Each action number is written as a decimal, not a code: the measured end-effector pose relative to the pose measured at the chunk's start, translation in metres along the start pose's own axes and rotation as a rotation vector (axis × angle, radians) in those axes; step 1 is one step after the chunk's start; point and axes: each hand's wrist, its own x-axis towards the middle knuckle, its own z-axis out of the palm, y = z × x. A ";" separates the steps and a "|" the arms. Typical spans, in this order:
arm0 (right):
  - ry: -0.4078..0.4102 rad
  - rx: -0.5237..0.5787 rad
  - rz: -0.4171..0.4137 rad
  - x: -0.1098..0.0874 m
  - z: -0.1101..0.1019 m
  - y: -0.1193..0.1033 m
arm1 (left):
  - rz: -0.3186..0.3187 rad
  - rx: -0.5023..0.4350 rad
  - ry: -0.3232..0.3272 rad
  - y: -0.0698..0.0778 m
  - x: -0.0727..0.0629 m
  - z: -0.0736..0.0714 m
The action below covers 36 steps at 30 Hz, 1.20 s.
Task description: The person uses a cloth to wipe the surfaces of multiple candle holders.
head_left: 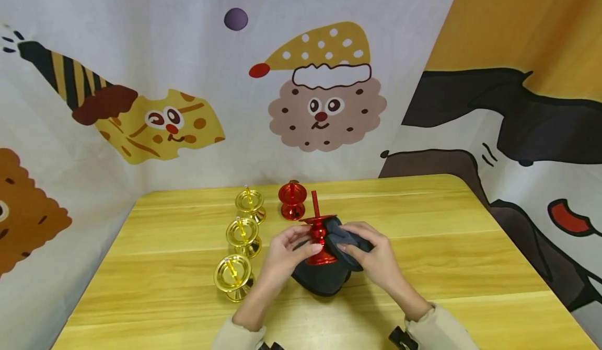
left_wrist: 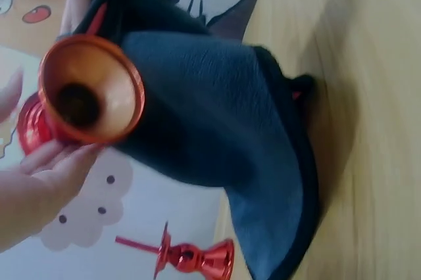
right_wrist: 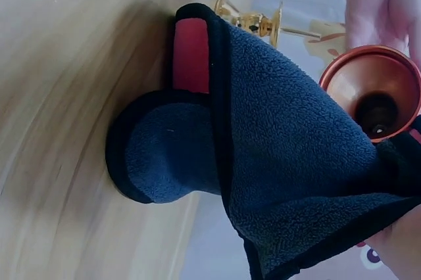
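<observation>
Above the table, my left hand (head_left: 284, 253) grips a shiny red candlestick (head_left: 318, 232), held upright with its spike pointing up. Its hollow, flared base (left_wrist: 92, 89) faces the left wrist camera. A dark blue-grey cloth (right_wrist: 289, 122) with black edging and a bit of red on its other side is bunched in my right hand (head_left: 376, 253). Folds of this cloth press against the candlestick's right side, and the rest hangs beneath it. The right fingertips are partly hidden by the cloth in the right wrist view.
A second red candlestick (head_left: 292, 200) stands behind my hands. Three gold candlesticks form a row on the left: a far one (head_left: 250, 202), a middle one (head_left: 243, 235) and a near one (head_left: 233, 277). They stand on a wooden table (head_left: 447, 235) before a cartoon-printed curtain (head_left: 188, 52).
</observation>
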 end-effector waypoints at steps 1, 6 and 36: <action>0.004 0.002 0.012 0.000 -0.001 0.000 | 0.008 0.011 -0.046 0.000 0.000 -0.002; -0.003 0.001 0.057 0.002 -0.003 0.001 | 0.004 0.049 -0.166 -0.001 -0.002 -0.007; -0.123 -0.082 -0.047 0.004 0.003 0.010 | 0.115 0.392 -0.120 -0.008 -0.009 -0.003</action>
